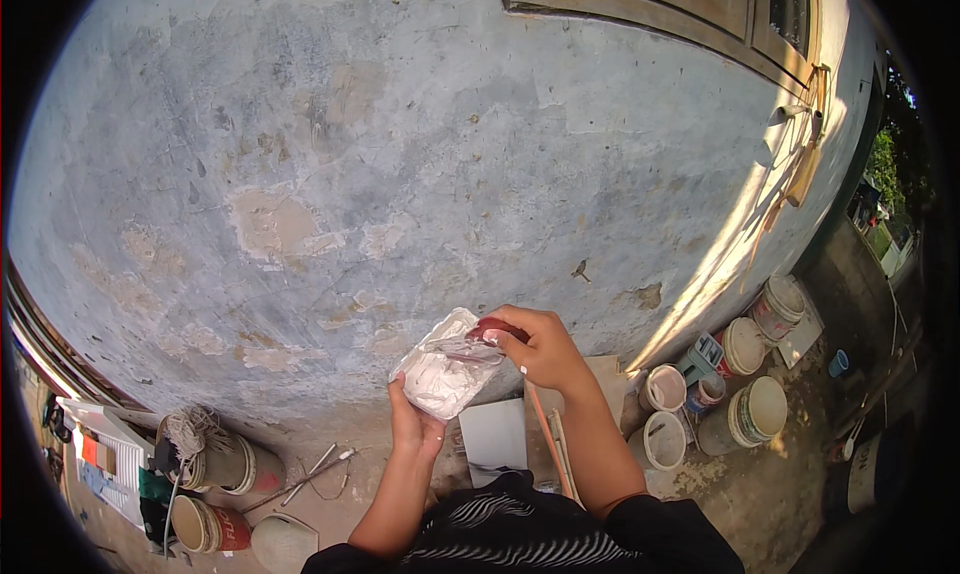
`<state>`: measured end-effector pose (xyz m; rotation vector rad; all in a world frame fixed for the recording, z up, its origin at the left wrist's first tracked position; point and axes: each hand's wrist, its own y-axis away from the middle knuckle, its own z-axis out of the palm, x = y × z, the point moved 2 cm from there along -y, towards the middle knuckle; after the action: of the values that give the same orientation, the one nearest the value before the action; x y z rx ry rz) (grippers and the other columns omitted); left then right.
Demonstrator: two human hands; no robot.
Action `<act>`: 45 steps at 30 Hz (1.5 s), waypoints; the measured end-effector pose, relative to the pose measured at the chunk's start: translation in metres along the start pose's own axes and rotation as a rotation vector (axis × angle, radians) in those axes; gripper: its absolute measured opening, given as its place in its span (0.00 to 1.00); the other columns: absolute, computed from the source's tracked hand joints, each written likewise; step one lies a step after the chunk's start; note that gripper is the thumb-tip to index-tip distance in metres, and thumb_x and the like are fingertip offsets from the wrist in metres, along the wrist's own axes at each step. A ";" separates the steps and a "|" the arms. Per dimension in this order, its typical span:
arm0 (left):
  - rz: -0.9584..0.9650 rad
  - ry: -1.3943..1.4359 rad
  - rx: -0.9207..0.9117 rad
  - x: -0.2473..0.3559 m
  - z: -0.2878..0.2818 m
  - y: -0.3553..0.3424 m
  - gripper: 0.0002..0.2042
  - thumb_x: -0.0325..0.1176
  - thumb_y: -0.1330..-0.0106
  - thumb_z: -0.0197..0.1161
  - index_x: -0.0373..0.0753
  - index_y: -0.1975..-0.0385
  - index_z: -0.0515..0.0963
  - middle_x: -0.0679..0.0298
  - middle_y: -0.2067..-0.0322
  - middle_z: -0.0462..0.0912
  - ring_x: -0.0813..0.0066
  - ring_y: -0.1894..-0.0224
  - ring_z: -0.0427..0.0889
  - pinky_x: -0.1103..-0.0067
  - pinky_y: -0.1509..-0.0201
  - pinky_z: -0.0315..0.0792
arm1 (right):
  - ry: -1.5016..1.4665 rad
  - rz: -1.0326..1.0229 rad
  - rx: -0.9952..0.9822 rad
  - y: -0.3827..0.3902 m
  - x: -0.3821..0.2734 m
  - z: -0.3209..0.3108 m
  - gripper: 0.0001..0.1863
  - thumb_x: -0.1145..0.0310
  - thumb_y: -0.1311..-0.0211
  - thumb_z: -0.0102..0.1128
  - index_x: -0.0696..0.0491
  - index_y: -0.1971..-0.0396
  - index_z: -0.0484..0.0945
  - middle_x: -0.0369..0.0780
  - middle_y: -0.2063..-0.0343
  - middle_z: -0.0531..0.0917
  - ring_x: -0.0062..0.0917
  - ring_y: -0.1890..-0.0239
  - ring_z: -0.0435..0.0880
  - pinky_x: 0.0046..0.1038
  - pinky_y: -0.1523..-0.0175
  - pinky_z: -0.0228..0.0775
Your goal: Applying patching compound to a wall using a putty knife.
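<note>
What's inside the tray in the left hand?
Pale paste, with a scraper in the right hand covering part of it. The floor of the tray beneath the paste is hidden, as is what lies under the scraper.

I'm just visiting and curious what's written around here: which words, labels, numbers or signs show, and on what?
I don't copy out printed words, but lettering stands here:
Red-banded bucket, lower left: large letters.
Dark object, far right: a few letters, sideways.
Red-and-white bucket, right: markings too small to read.
Paste-smeared tray in the left hand: none I can make out.
</note>
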<state>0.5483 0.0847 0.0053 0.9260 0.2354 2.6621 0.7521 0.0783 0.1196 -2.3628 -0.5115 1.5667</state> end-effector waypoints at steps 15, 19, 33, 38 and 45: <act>0.021 -0.107 -0.004 -0.002 0.017 0.004 0.31 0.55 0.26 0.41 0.38 0.31 0.61 0.56 0.34 0.69 0.59 0.33 0.70 0.62 0.32 0.68 | 0.364 -0.088 0.304 0.060 0.031 0.002 0.06 0.73 0.41 0.61 0.55 0.64 0.82 0.43 0.72 0.84 0.39 0.69 0.82 0.35 0.63 0.74; 0.003 -0.116 -0.003 -0.011 0.012 -0.001 0.32 0.56 0.26 0.41 0.39 0.31 0.61 0.56 0.34 0.69 0.59 0.34 0.71 0.61 0.33 0.69 | 0.363 -0.063 0.178 0.069 0.035 0.012 0.06 0.73 0.41 0.61 0.55 0.64 0.83 0.43 0.73 0.84 0.38 0.69 0.82 0.35 0.62 0.75; 0.023 -0.106 0.008 -0.026 -0.006 -0.005 0.31 0.56 0.25 0.42 0.37 0.33 0.63 0.55 0.36 0.70 0.58 0.35 0.72 0.61 0.34 0.69 | 0.384 -0.087 0.193 0.090 0.041 0.055 0.09 0.75 0.42 0.62 0.53 0.61 0.84 0.43 0.70 0.84 0.39 0.67 0.82 0.34 0.60 0.76; -0.043 -0.015 0.069 -0.023 -0.021 0.003 0.31 0.55 0.24 0.41 0.36 0.33 0.63 0.54 0.36 0.71 0.57 0.35 0.72 0.61 0.33 0.69 | -0.096 0.376 0.312 0.091 0.059 0.040 0.08 0.76 0.37 0.59 0.56 0.60 0.82 0.43 0.68 0.86 0.33 0.64 0.85 0.31 0.59 0.76; -0.062 -0.042 0.057 -0.028 -0.023 0.006 0.33 0.57 0.25 0.41 0.37 0.32 0.62 0.54 0.35 0.70 0.57 0.35 0.72 0.58 0.34 0.69 | 0.497 -0.138 0.310 0.087 0.058 0.041 0.12 0.80 0.45 0.60 0.56 0.61 0.85 0.42 0.65 0.86 0.35 0.63 0.85 0.30 0.58 0.77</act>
<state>0.5531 0.0686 -0.0271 0.9748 0.3260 2.5886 0.7476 0.0256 0.0203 -2.2952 -0.2859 0.8747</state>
